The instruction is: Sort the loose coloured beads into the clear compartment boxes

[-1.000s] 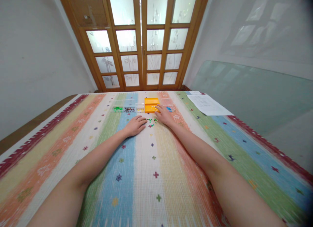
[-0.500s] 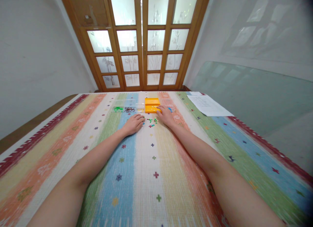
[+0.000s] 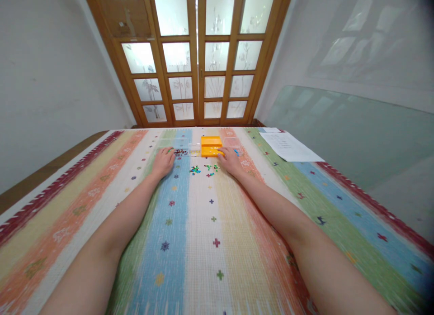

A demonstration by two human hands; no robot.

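Observation:
My left hand (image 3: 164,161) is over the clear compartment at the left end of the row. Its fingers are together and bent down, covering most of the small green pieces there; the fingertips are too small to make out. My right hand (image 3: 228,159) grips the right front edge of the open yellow box (image 3: 210,141), thumb and fingers at its rim. Between the hands, a small pile of blue and green pieces (image 3: 195,169) lies on the cloth. Loose, mostly green pieces (image 3: 212,168) are scattered to its right.
Dark brown pieces (image 3: 181,152) fill the compartment beside my left hand. Blue pieces (image 3: 236,152) are in a clear container right of the yellow box. White paper sheets (image 3: 288,145) lie at the far right of the striped tablecloth (image 3: 200,242). Wooden glazed doors (image 3: 198,57) stand beyond.
My left hand has moved left and away from me, from beside the loose pieces to the green compartment. The blue and green pile it covered now shows. My right hand stays.

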